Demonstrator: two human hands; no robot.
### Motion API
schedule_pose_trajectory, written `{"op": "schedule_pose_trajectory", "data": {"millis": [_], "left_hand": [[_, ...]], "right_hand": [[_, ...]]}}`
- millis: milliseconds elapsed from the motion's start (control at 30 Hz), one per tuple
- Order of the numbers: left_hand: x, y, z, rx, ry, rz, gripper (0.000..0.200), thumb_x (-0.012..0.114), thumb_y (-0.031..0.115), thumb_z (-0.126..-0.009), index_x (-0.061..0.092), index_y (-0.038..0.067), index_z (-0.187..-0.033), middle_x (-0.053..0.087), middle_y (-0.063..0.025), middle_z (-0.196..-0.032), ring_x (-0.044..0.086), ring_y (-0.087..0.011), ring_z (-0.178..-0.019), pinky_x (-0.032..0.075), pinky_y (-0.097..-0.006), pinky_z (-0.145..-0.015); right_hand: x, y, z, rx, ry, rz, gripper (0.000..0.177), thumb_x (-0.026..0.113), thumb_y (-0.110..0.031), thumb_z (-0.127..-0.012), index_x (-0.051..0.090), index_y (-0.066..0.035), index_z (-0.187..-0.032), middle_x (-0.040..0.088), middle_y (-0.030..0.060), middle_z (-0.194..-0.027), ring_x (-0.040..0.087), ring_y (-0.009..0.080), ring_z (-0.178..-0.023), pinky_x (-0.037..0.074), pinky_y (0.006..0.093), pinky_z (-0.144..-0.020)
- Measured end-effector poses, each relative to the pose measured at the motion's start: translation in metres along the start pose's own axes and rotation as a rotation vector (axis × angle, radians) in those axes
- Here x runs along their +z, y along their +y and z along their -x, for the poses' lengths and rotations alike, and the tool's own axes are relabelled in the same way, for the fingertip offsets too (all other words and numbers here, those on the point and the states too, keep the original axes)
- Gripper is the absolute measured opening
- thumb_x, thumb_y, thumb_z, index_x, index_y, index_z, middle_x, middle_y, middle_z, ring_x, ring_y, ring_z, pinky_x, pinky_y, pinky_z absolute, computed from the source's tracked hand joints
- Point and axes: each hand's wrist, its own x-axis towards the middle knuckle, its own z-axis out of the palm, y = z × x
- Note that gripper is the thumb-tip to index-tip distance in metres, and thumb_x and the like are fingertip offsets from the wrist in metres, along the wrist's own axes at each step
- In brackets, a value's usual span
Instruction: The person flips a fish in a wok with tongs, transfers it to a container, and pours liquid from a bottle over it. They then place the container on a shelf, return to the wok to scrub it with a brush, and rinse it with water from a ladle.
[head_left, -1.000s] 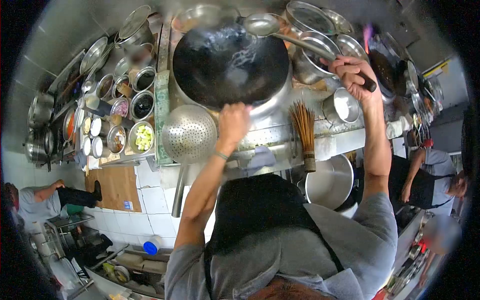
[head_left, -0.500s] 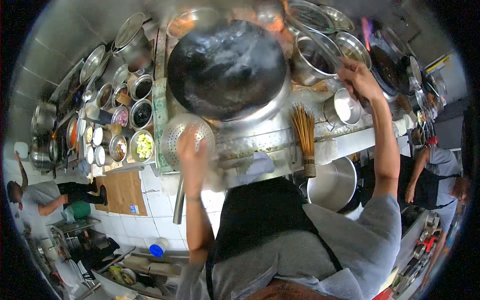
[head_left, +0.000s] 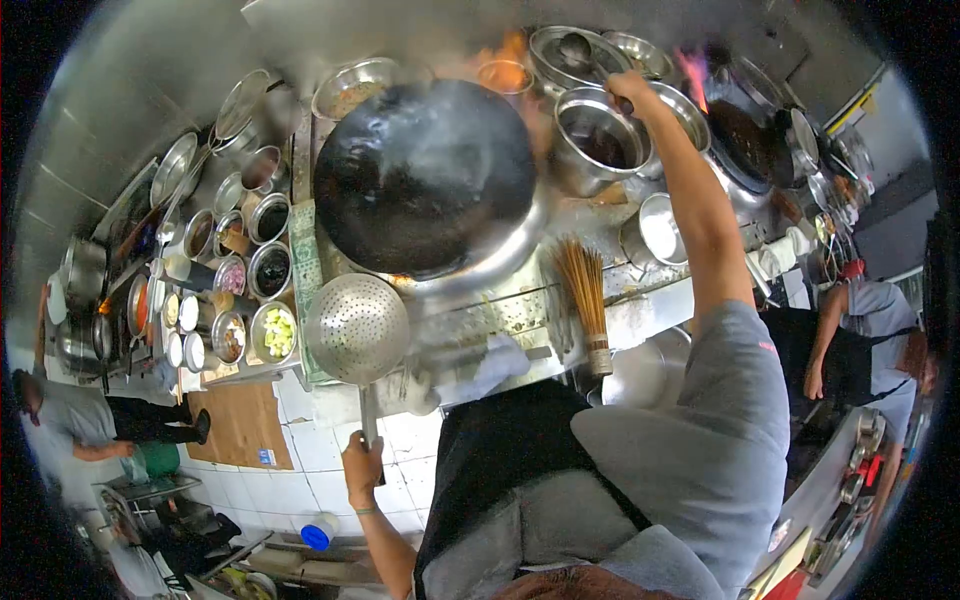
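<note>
My left hand (head_left: 362,468) is closed round the handle of a perforated skimmer (head_left: 358,328), whose round head lies at the counter edge, front left of the wok. A large dark wok (head_left: 425,180) sits steaming on the stove. Up at the back right, my right hand (head_left: 630,90) grips the handle of a ladle (head_left: 575,50). The ladle's bowl is over a wide metal pan (head_left: 560,72). Below that hand stands a pot of dark liquid (head_left: 600,135).
A bamboo brush (head_left: 585,300) stands at the counter's front edge, near a metal pot with white contents (head_left: 660,228). Ingredient bowls (head_left: 272,332) crowd the left. Flames (head_left: 505,70) rise behind the wok. Co-workers (head_left: 840,335) stand at far right and far left.
My left hand has moved down from over the skimmer's head to its handle. My right hand has gone up and left with the ladle. The view has shifted a little.
</note>
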Motion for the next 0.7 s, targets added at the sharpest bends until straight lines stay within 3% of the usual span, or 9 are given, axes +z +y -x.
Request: {"op": "schedule_pose_trajectory", "data": {"millis": [100, 133, 200, 267, 333, 600, 633, 667, 700], "left_hand": [[0.023, -0.03, 0.0, -0.19, -0.375, 0.784, 0.019, 0.061, 0.015, -0.089, 0.057, 0.002, -0.102, 0.06, -0.0069, -0.074, 0.057, -0.0188, -0.057, 0.049, -0.0318, -0.052], [0.021, -0.017, 0.004, -0.344, -0.455, 1.055, 0.022, 0.06, 0.013, -0.088, 0.055, 0.003, -0.107, 0.056, -0.0056, -0.071, 0.054, -0.0164, -0.054, 0.048, -0.0294, -0.049], [0.04, -0.039, 0.002, -0.393, -0.608, 1.563, 0.025, 0.059, 0.013, -0.089, 0.053, 0.002, -0.111, 0.055, -0.0048, -0.072, 0.052, -0.0148, -0.053, 0.048, -0.029, -0.046], [0.046, -0.035, 0.006, -0.436, -0.633, 1.825, 0.024, 0.057, 0.011, -0.09, 0.053, 0.002, -0.112, 0.05, -0.0032, -0.07, 0.048, -0.013, -0.05, 0.045, -0.0275, -0.042], [0.049, -0.029, 0.01, -0.41, -0.684, 2.008, 0.024, 0.056, 0.009, -0.09, 0.053, 0.002, -0.113, 0.047, -0.0025, -0.069, 0.046, -0.0123, -0.049, 0.044, -0.0271, -0.041], [-0.011, 0.015, 0.041, -0.203, -0.413, 1.739, 0.03, 0.057, 0.006, -0.082, 0.05, 0.004, -0.111, 0.042, -0.0014, -0.063, 0.039, -0.0104, -0.04, 0.036, -0.0259, -0.031], [-0.027, 0.026, 0.044, -0.141, -0.367, 1.671, 0.029, 0.057, 0.006, -0.083, 0.05, 0.004, -0.111, 0.043, -0.0012, -0.063, 0.039, -0.0107, -0.04, 0.036, -0.0257, -0.031], [-0.044, 0.037, 0.043, -0.083, -0.313, 1.603, 0.029, 0.057, 0.005, -0.083, 0.05, 0.004, -0.111, 0.043, -0.0011, -0.063, 0.04, -0.0109, -0.04, 0.036, -0.0255, -0.031], [-0.059, 0.049, 0.04, -0.057, -0.304, 1.605, 0.028, 0.056, 0.004, -0.083, 0.05, 0.004, -0.11, 0.044, -0.001, -0.063, 0.041, -0.0106, -0.041, 0.036, -0.0254, -0.031]], "right_hand": [[-0.014, -0.007, -0.025, 0.242, -0.203, -0.602, 0.015, 0.051, -0.007, -0.089, 0.044, -0.008, -0.075, 0.047, 0.0051, -0.059, 0.045, 0.0194, -0.048, 0.037, 0.0293, -0.043], [-0.027, 0.006, -0.05, 0.3, -0.239, -0.896, 0.015, 0.05, -0.007, -0.089, 0.044, -0.007, -0.076, 0.047, 0.0053, -0.061, 0.045, 0.0187, -0.049, 0.037, 0.0285, -0.043], [-0.044, 0.031, -0.097, 0.415, -0.307, -1.483, 0.014, 0.048, -0.006, -0.09, 0.042, -0.006, -0.077, 0.047, 0.0058, -0.063, 0.046, 0.0174, -0.05, 0.038, 0.0269, -0.043], [-0.038, 0.029, -0.114, 0.376, -0.319, -1.574, 0.011, 0.043, -0.009, -0.09, 0.038, -0.004, -0.082, 0.045, 0.0077, -0.064, 0.045, 0.0184, -0.051, 0.039, 0.0294, -0.044], [-0.052, 0.0, -0.062, 0.455, -0.351, -1.625, 0.01, 0.039, -0.007, -0.091, 0.037, -0.004, -0.082, 0.046, 0.007, -0.066, 0.046, 0.0167, -0.05, 0.04, 0.0284, -0.043], [-0.083, -0.084, 0.066, 0.552, -0.49, -1.574, 0.008, 0.032, -0.001, -0.093, 0.036, -0.003, -0.087, 0.043, 0.0056, -0.068, 0.044, 0.0127, -0.048, 0.038, 0.0258, -0.041], [-0.088, -0.076, 0.064, 0.413, -0.587, -1.6, 0.008, 0.034, -0.004, -0.094, 0.038, -0.001, -0.087, 0.044, 0.0051, -0.069, 0.045, 0.0143, -0.05, 0.039, 0.0266, -0.042], [-0.079, -0.094, 0.102, 0.308, -0.413, -1.623, 0.008, 0.034, -0.004, -0.096, 0.038, -0.001, -0.089, 0.043, 0.0038, -0.069, 0.044, 0.0127, -0.049, 0.036, 0.0244, -0.041], [-0.084, -0.103, 0.115, 0.393, -0.489, -1.616, 0.007, 0.034, -0.004, -0.097, 0.038, 0.001, -0.097, 0.043, 0.0039, -0.069, 0.044, 0.0124, -0.049, 0.036, 0.0241, -0.04]]}}
